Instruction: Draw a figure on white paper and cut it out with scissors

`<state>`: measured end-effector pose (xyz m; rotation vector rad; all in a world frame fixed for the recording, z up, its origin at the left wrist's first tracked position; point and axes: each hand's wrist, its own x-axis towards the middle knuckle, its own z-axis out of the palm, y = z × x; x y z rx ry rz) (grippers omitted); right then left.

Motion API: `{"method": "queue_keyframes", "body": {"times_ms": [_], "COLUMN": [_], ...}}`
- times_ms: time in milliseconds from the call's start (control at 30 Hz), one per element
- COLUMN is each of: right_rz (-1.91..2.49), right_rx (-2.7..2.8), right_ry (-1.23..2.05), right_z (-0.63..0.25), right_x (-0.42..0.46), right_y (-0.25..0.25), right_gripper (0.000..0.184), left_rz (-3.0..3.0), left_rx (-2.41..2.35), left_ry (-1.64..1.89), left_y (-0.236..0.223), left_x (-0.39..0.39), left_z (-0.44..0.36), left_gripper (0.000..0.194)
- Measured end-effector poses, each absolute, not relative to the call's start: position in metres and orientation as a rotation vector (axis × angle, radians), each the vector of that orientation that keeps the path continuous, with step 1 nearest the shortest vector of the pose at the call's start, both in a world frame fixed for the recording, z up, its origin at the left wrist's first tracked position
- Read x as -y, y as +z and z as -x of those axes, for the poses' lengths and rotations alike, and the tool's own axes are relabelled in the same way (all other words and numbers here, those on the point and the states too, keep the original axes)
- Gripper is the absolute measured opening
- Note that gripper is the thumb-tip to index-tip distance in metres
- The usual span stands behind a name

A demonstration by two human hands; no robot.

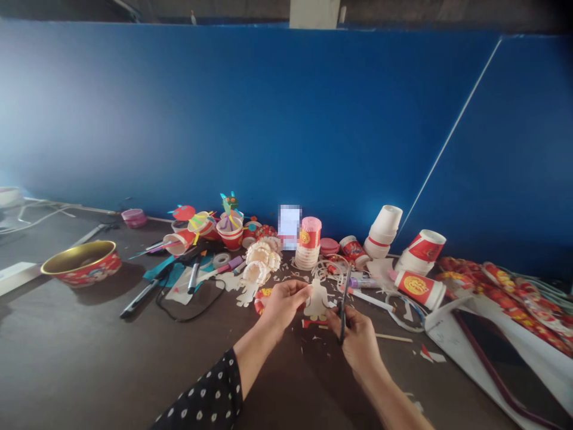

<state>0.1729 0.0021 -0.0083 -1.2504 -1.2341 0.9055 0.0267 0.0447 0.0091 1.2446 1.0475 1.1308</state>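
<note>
My left hand [286,301] pinches the left edge of a pale paper cutout [317,301], shaped like a small figure with a rounded body and a narrow top. In my right hand [356,334] is a pair of scissors [343,313], with dark handles and blades pointing up and away beside the cutout. The right fingertips are at the cutout's lower right edge; whether they press on it I cannot tell. Small paper scraps [316,339] lie on the table beneath both hands. Just beyond stands a stack of paper cups [308,245] with a pink lid-like top.
Cut paper shapes [262,263] lie left of the stack. Decorated cups [230,236], markers [194,278] and a red-gold bowl [83,266] are farther left. To the right are a tipped red cup [421,288], a phone [510,364] and red wrappers [505,286]. A blue partition [268,119] borders the back.
</note>
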Motion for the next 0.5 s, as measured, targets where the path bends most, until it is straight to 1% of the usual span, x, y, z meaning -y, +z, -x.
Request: {"method": "queue_keyframes", "body": {"times_ms": [300,500], "right_rz": [1.253,1.351], "right_rx": [1.275,1.318], "right_ry": [0.925,0.878], "right_z": [-0.1728,-0.1784], "right_x": [-0.0036,-0.0058], "right_y": [-0.0149,-0.0107], "right_gripper": [0.024,0.024], "left_rz": [-1.266,-1.193], "left_rx": [-1.075,-1.084], "left_ry": [1.133,1.206], "left_y": [0.0063,0.0021], "left_x": [-0.0462,-0.0476], "left_z": [-0.0238,-0.0255], "left_gripper": [0.029,0.025]}}
